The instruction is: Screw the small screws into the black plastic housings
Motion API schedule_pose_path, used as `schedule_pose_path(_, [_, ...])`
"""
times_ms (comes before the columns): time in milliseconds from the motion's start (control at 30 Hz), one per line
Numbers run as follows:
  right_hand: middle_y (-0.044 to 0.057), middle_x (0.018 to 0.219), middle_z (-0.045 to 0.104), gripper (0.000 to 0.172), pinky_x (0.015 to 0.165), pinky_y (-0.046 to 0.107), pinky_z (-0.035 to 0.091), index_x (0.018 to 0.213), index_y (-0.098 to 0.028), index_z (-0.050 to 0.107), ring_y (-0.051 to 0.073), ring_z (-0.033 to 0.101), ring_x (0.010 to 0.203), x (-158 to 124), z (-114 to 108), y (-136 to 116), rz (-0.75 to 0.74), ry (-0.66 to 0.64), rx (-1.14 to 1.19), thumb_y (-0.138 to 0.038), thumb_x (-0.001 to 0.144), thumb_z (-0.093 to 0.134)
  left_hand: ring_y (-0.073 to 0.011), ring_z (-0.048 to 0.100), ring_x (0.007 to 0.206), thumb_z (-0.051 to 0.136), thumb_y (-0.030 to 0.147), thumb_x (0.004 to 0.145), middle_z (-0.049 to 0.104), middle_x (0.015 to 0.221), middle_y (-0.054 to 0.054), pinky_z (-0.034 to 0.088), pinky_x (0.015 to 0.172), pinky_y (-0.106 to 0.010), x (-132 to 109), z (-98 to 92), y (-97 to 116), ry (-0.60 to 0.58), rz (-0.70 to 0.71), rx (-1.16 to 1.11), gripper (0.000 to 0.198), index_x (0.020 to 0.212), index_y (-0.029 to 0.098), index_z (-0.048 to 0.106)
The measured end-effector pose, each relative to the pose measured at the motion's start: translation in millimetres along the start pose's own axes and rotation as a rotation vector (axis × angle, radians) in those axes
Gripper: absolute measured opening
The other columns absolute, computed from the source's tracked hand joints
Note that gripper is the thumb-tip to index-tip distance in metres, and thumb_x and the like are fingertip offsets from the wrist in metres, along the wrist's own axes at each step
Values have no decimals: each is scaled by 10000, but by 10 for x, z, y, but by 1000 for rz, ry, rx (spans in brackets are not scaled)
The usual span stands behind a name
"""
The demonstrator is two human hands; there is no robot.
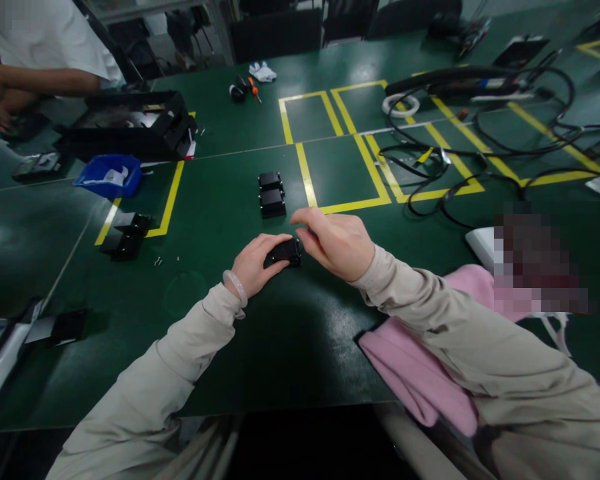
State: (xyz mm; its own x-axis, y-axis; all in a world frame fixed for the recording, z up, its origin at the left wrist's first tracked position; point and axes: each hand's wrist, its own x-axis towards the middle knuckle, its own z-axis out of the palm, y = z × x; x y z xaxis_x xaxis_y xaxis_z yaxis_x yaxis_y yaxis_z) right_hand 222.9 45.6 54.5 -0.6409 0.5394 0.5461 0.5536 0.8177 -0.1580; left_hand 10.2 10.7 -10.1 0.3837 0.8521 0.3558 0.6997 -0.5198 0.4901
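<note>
Left hand (256, 261) grasped a small black block (286, 251) on the green table (290, 347), fingers curled round its near end. Right hand (336, 241) sat at the block's right end, fingers bent, touching it; grip unclear. Block was matte, boxy, low, lying flat between both hands. Two similar black blocks (271, 195) lay stacked further back, apart. Pink cloth (420, 373) under right sleeve.

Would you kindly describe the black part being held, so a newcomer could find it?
On the green table, nearer than the yellow taped rectangles, the left hand and right hand meet. Between them sits a small black block, the only one held; two similar blocks lie untouched behind.
</note>
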Motion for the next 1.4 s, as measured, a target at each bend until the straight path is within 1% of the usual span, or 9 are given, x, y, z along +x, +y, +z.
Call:
schedule_pose_path(133, [16,674,644,406,577,255,290,1032,-142,611,125,559,582,5,-13,2,7,-29,-46,-380,1037,281,-226,625,1099,636,265,927,659,1183,-78,509,970,-364,3,-4,2,4,10,-1,390,1303,187,565])
schedule_pose_path(300, [23,726,672,354,592,252,316,1072,-141,611,125,590,610,5,-20,-1,-8,22,-28,-274,1022,287,-235,622,1101,630,278,929,655,1190,-83,508,972,-386,5,-2,-1,-11,-7,-7,399,1311,190,554])
schedule_pose_path(467, [20,680,647,404,578,255,303,1020,-141,620,130,570,587,-1,-14,14,2,-11,-39,-383,1033,297,-231,616,1103,629,271,929,654,1186,-81,502,975,-380,8,1,-2,-14,-7,3,393,1307,189,556])
schedule_pose_path(633, [25,763,670,335,614,250,329,1083,-145,602,122,583,631,-13,1,12,2,18,-3,-294,1021,309,-230,616,1095,626,281,933,651,1184,-79,501,969,-376,8,5,-9,-18,-7,3,394,1308,186,553])
schedule_pose_path(833, [19,687,637,400,589,260,305,1010,-150,610,131,557,593,-15,5,10,6,-15,-28,-382,1037,285,-231,613,1109,632,268,926,649,1199,-83,496,977,-368,4,6,-22,-17,7,2,403,1311,181,549])
schedule_pose_path(1000, [14,736,665,349,600,251,325,1079,-148,603,123,584,613,-3,11,1,2,52,-24,-266,1023,279,-240,610,1117,618,270,927,642,1207,-81,492,988,-394,6,-6,-12,-38,-25,-5,406,1320,201,544])
schedule_pose_path(1167, [18,693,647,382,594,262,308,1019,-149,616,128,558,594,1,-7,0,4,-3,-39,-355,1031,294,-239,611,1116,627,260,920,649,1195,-84,495,984,-388,9,-3,-4,-30,-28,0,399,1307,192,555])
schedule_pose_path(1333, [27,734,664,372,612,260,321,1073,-145,611,129,570,619,-1,-26,-9,12,0,-19,-290,1025,272,-243,607,1126,623,270,923,645,1212,-85,489,997,-403,9,-1,-8,-40,-33,4,410,1319,200,543])
schedule_pose_path(1400, [29,730,663,386,609,260,320,1071,-141,614,131,574,619,-2,-28,-5,12,-2,-16,-321,1030,274,-241,606,1125,623,268,924,645,1207,-84,489,993,-397,9,-1,-6,-41,-35,12,410,1319,199,543])
